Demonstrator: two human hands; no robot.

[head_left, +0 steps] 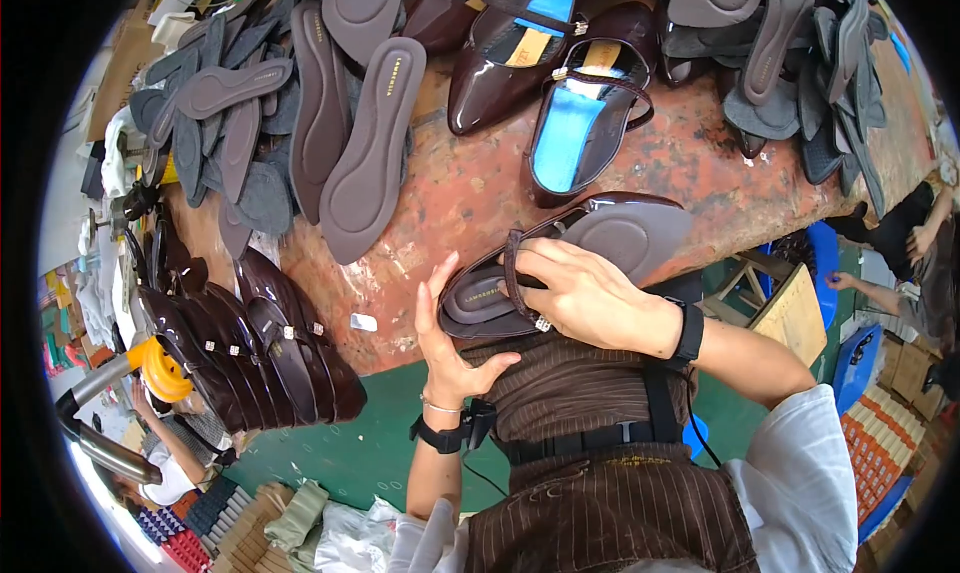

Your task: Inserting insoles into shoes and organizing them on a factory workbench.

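- While the right hand [590,298] grips the dark brown shoe [560,263] by its strap, fingers curled.
- Left hand [450,343], spread wide, touches its heel.
- Tabletop [470,188] lies beyond both.

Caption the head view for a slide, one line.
Right hand presses the insole into a dark brown strapped shoe; left hand steadies its heel.

On your worn reddish surface [480,188] two dark brown glossy shoes with blue linings [585,123] lie side by side at the far middle. To their left you have a loose heap of grey-brown insoles [300,123]; a second insole heap [790,53] sits at the far right. A row of finished brown strap shoes [260,348] stands overlapping at your near left edge, beside a yellow-capped metal fixture [160,368]
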